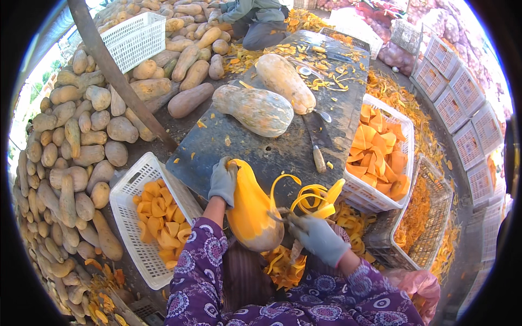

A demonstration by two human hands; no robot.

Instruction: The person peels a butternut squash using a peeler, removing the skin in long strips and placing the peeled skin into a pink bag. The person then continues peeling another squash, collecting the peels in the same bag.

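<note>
My left hand [223, 181], in a grey glove, grips the narrow upper end of a long pumpkin [249, 199]. Most of its visible side is bare orange flesh; rind still covers the rounded lower end. In my right hand [320, 237], also gloved, is a peeler [276, 216] whose head lies against the pumpkin's right side. Curled strips of peel [316, 199] rise above that hand. Beyond, a mottled unpeeled pumpkin [255, 111] and a tan one [284, 83] lie on the dark worktable [187, 157]. A wooden-handled knife [319, 158] and a spoon [324, 116] rest nearby.
White crates of cut pumpkin stand left [120, 199] and right [410, 153]. A dirtier crate [442, 220] holds orange shreds. Whole pumpkins [87, 159] are heaped left, behind a slanting pole [118, 77]. Another person [261, 24] kneels at the far side. Stacked crates [461, 93] line the right.
</note>
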